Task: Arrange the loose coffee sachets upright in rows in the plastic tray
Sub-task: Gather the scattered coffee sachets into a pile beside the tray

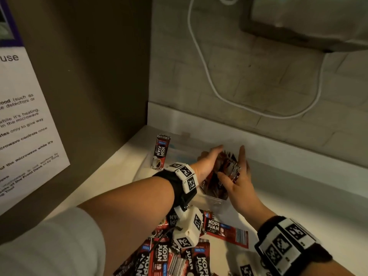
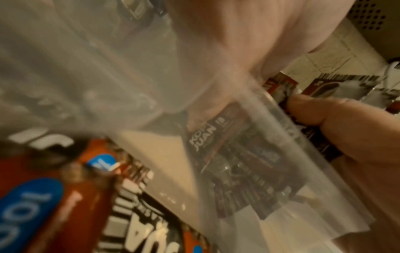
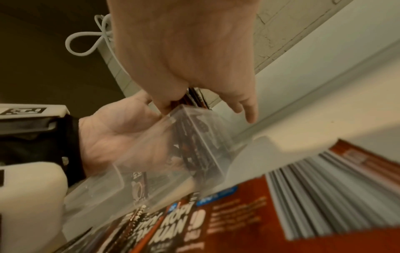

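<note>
A clear plastic tray (image 1: 216, 201) stands on the white counter and holds a bunch of red and black coffee sachets (image 1: 227, 166) on end. My left hand (image 1: 209, 162) lies flat against the bunch's left side with straight fingers. My right hand (image 1: 239, 182) stands against its right side, fingers straight up, thumb laid across the front sachet. In the left wrist view the sachets (image 2: 216, 140) show through the tray wall (image 2: 270, 119), with the right thumb (image 2: 307, 109) on them. The right wrist view shows the tray (image 3: 151, 162) between both hands. Several loose sachets (image 1: 179, 255) lie in a pile near me.
One sachet (image 1: 161, 152) leans at the counter's far left corner, another (image 1: 227, 230) lies flat behind the pile. A brown panel with a paper notice (image 1: 25, 126) walls off the left. A white cable (image 1: 199, 56) hangs down the tiled back wall below an appliance (image 1: 308, 20).
</note>
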